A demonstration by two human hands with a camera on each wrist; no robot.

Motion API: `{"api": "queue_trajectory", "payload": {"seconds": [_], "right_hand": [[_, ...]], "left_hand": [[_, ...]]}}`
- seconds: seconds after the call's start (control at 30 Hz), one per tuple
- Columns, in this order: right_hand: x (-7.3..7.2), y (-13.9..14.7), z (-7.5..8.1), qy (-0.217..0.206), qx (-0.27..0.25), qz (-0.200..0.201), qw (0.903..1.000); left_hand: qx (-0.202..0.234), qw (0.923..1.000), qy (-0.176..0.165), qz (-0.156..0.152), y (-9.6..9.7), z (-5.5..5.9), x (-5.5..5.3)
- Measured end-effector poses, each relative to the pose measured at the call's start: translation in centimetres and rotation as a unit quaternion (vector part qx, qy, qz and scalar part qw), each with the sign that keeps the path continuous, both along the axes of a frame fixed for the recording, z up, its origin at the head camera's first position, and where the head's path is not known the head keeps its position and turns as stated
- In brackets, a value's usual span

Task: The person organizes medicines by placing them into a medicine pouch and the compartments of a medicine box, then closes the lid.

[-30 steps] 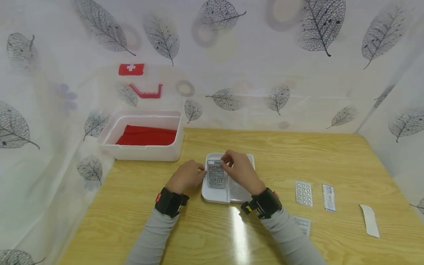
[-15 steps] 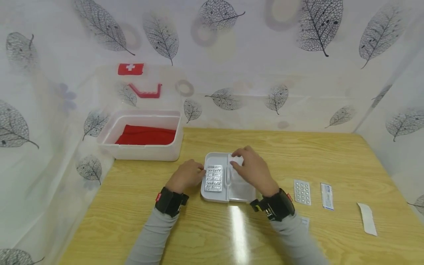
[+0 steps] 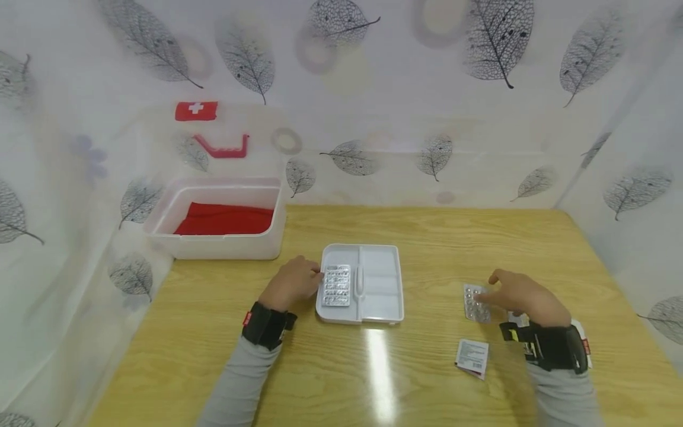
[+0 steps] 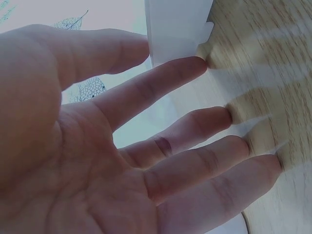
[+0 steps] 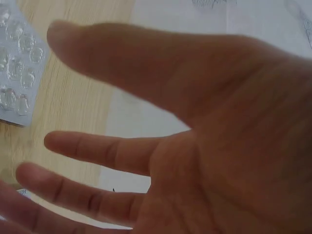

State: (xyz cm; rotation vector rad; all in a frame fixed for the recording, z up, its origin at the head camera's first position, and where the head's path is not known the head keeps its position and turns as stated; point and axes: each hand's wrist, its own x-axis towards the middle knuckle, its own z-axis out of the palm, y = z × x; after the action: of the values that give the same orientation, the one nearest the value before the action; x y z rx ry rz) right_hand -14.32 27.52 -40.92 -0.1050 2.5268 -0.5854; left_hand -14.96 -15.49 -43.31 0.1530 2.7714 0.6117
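A white divided box (image 3: 381, 306) lies on the table, a silver blister pack (image 3: 337, 286) in its left compartment. My left hand (image 3: 290, 284) is at the box's left edge; in the left wrist view, its thumb meets the white wall (image 4: 178, 29) and its other fingers extend straight toward the table. Over on the right, my right hand (image 3: 525, 296) hovers with fingers spread, its thumb overlapping a second blister pack (image 3: 473, 309) in the head view. The right wrist view has this pack of clear bubbles (image 5: 17, 68) just beyond the thumb tip, with nothing in the hand.
A printed square packet (image 3: 472, 354) lies in front of the second blister pack. The right hand partly covers a small blue-and-white packet (image 3: 519, 319). At the back left stands a translucent bin (image 3: 226, 247) with red cloth (image 3: 229, 219) inside. A patterned curtain (image 3: 373, 118) hangs behind the table.
My right hand has let go of the blister pack, now in the box's left compartment, and moved right to the second pack. My left hand has stayed at the box's edge.
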Motion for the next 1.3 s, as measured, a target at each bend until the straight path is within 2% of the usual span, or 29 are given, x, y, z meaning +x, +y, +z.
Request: {"api": "queue_trajectory", "payload": {"seconds": [0.07, 0.13, 0.27, 0.4, 0.5, 0.63, 0.7, 0.77, 0.83, 0.93, 1.07, 1.17, 1.3], "right_hand": [[-0.1, 0.1, -0.4, -0.027, -0.018, -0.028, 0.9991], [-0.2, -0.2, -0.7, -0.036, -0.020, -0.050, 0.9979], [-0.2, -1.2, -1.5, -0.026, 0.007, -0.060, 0.9978], [-0.5, -2.1, -1.8, 0.021, 0.032, -0.031, 0.9988], [-0.8, -2.6, -1.8, 0.051, 0.027, -0.011, 0.9983], [-1.0, -3.2, -2.2, 0.047, 0.003, 0.001, 0.9989], [-1.2, -3.5, -2.3, 0.046, 0.007, 0.010, 0.9989], [-1.4, -3.5, -2.4, 0.053, 0.015, 0.025, 0.9981], [-1.5, -3.5, -2.3, 0.068, 0.001, 0.046, 0.9966], [-1.4, -3.9, -1.5, 0.110, -0.040, 0.088, 0.9892], [-0.8, -6.3, 0.4, 0.174, -0.103, 0.122, 0.9718], [-1.0, -8.7, 1.4, 0.203, -0.139, 0.129, 0.9607], [-2.1, -11.7, 1.7, 0.223, -0.174, 0.121, 0.9515]], "left_hand": [[0.003, 1.0000, -0.002, 0.002, -0.1, 0.0, 0.0], [0.008, 0.9999, -0.008, 0.003, -0.1, -0.1, -0.1], [0.008, 0.9998, -0.017, 0.005, 0.0, 0.1, 0.0], [0.007, 0.9999, -0.008, 0.010, 0.1, 0.3, 0.1], [0.005, 1.0000, 0.004, 0.008, 0.1, 0.4, 0.1], [-0.002, 0.9999, 0.013, 0.000, 0.0, 0.3, 0.0], [-0.003, 0.9999, 0.012, -0.002, 0.0, 0.1, 0.0], [-0.002, 0.9999, 0.012, 0.000, 0.1, -0.1, 0.0], [0.001, 0.9999, 0.014, 0.001, 0.1, -0.1, -0.1], [0.005, 0.9999, 0.014, 0.004, -0.1, 0.0, 0.0], [0.004, 0.9999, 0.012, 0.006, -0.3, 0.0, 0.1], [-0.001, 0.9999, 0.013, 0.003, -0.4, -0.1, 0.1], [0.003, 0.9999, 0.016, -0.002, -0.2, -0.3, 0.1]]}}
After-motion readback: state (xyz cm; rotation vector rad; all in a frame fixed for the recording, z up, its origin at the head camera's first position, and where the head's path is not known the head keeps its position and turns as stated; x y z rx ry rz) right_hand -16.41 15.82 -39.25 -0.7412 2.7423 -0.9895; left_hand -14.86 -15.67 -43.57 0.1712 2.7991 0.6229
